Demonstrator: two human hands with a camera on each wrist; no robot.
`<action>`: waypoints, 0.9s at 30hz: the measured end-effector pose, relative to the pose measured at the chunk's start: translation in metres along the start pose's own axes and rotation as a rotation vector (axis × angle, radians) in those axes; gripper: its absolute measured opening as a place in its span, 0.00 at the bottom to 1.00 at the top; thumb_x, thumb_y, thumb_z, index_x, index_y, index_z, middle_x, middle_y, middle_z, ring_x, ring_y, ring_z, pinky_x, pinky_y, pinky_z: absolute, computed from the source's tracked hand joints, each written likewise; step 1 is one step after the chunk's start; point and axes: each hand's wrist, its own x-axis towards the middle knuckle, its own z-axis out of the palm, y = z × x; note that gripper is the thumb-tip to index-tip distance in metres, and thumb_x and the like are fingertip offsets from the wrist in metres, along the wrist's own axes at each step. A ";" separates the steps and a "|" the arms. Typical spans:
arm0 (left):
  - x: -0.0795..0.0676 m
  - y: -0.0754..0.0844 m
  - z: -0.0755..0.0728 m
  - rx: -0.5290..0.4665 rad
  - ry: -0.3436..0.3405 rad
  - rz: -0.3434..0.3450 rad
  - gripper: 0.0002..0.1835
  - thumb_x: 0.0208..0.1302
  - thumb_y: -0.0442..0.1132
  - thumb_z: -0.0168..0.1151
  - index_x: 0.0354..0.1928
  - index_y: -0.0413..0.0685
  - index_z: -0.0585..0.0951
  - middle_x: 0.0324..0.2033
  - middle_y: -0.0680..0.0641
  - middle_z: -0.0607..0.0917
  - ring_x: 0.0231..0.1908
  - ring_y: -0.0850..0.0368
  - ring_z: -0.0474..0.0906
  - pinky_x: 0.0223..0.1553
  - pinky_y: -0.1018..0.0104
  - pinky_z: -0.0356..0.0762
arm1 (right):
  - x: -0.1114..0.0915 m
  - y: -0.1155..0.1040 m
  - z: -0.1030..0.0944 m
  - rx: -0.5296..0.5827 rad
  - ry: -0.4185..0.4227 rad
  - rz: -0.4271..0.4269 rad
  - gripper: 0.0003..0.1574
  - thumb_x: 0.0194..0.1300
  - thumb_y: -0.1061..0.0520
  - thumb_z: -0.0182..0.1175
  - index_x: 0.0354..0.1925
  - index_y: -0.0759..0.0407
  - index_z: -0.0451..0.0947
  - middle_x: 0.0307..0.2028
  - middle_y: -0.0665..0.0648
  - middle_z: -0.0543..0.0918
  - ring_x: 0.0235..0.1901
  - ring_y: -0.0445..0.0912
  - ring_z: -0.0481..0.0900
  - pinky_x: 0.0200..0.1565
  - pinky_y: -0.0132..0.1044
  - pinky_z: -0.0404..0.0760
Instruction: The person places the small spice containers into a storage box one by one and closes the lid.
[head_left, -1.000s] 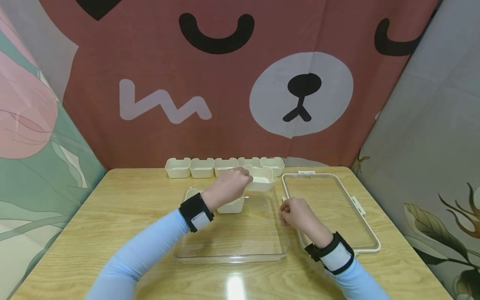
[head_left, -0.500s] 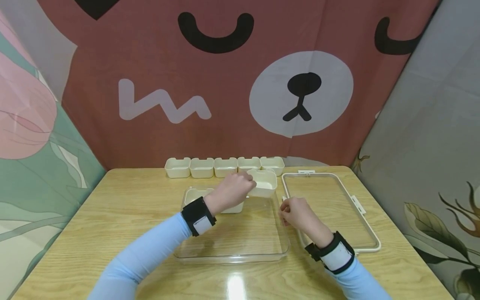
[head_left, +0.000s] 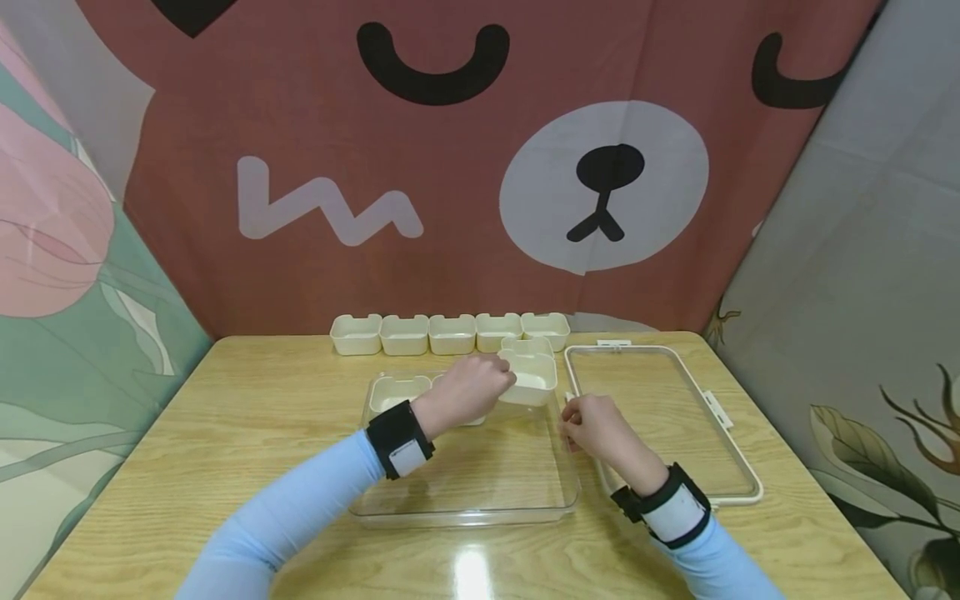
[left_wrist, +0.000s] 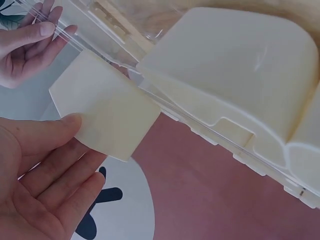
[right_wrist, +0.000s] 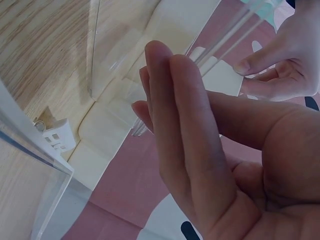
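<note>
Nearest are two blue sleeves [head_left: 277, 508], each ending in a black wrist strap [head_left: 678, 508] with a pale patch. Beyond them on the wood-grain tabletop [head_left: 247, 442] stands one clear box [head_left: 465, 517], and flat just to its right lies one lid [head_left: 675, 417], a clear panel in a cream frame, with clips showing on its far and right sides. The right hand [head_left: 597, 432] is at the box's right wall, its fingers [right_wrist: 197, 115] close together and nearly straight; whether they pinch the wall I cannot tell. This hand and its strap cover part of the lid's left side.

Two cups [head_left: 397, 392] sit side by side in the far left part of the box; the left hand [head_left: 467, 390] blocks much of the second from above. That hand pinches one cream cup [head_left: 531, 382] between thumb and fingers, only slightly apart, above the box's far right corner. Just behind it another cream rim shows; whether that is a separate cup I cannot tell. Farther back, five cups [head_left: 452, 335] stand upright in one row along the tabletop's far edge. Behind hangs a reddish-brown bear-print cloth [head_left: 337, 283], flanked by two plant-patterned cloths [head_left: 825, 333].
</note>
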 end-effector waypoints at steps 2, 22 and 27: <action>0.000 0.000 0.001 0.005 0.001 0.008 0.14 0.48 0.22 0.56 0.26 0.50 0.82 0.20 0.54 0.76 0.22 0.62 0.72 0.22 0.72 0.70 | 0.000 0.000 -0.001 0.001 0.002 -0.001 0.05 0.59 0.66 0.62 0.34 0.69 0.80 0.23 0.57 0.81 0.21 0.44 0.81 0.23 0.32 0.80; -0.002 0.003 0.011 0.008 -0.059 -0.011 0.13 0.50 0.23 0.58 0.28 0.51 0.83 0.21 0.54 0.77 0.22 0.63 0.71 0.19 0.74 0.65 | 0.000 -0.001 0.000 0.007 -0.002 0.010 0.04 0.59 0.66 0.62 0.34 0.68 0.80 0.23 0.57 0.81 0.22 0.46 0.82 0.23 0.31 0.80; -0.002 0.004 0.013 0.008 -0.081 -0.011 0.12 0.51 0.24 0.58 0.29 0.50 0.83 0.22 0.54 0.78 0.22 0.63 0.72 0.19 0.74 0.65 | 0.000 -0.002 -0.001 -0.009 0.001 0.010 0.04 0.59 0.65 0.62 0.33 0.67 0.80 0.23 0.56 0.81 0.21 0.44 0.81 0.23 0.31 0.80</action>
